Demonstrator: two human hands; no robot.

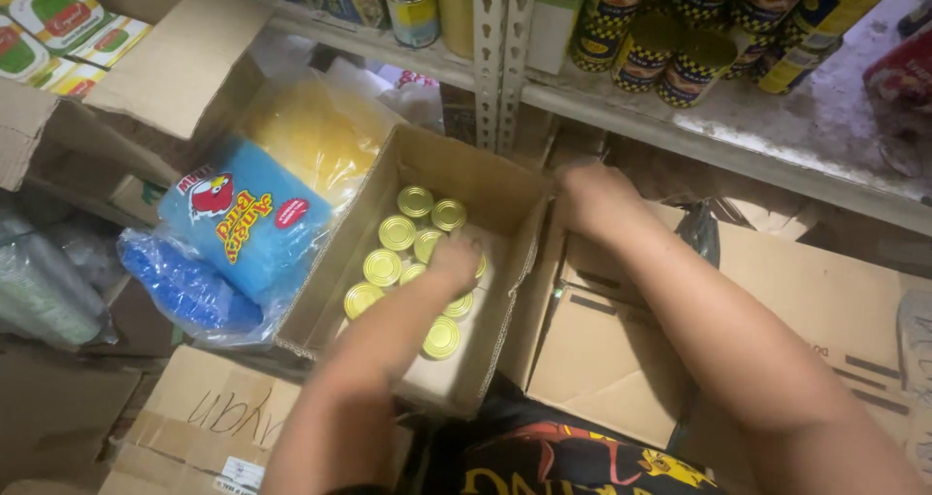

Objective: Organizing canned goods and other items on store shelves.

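Note:
An open cardboard box [320, 306] sits on the floor with several gold-lidded cans [397, 233] standing inside. My left hand [454, 260] reaches down into the box and closes over one can among them. My right hand [594, 196] rests on the box's far right corner flap, fingers curled over the cardboard edge. Both forearms stretch forward from the bottom of the view.
A metal shelf [680, 116] above holds yellow-and-black cans [670, 53] and other packages. A clear bag with blue and yellow packs [243, 228] lies left of the box. Flattened and closed cartons [621, 359] surround it, with another carton [209, 417] near my left elbow.

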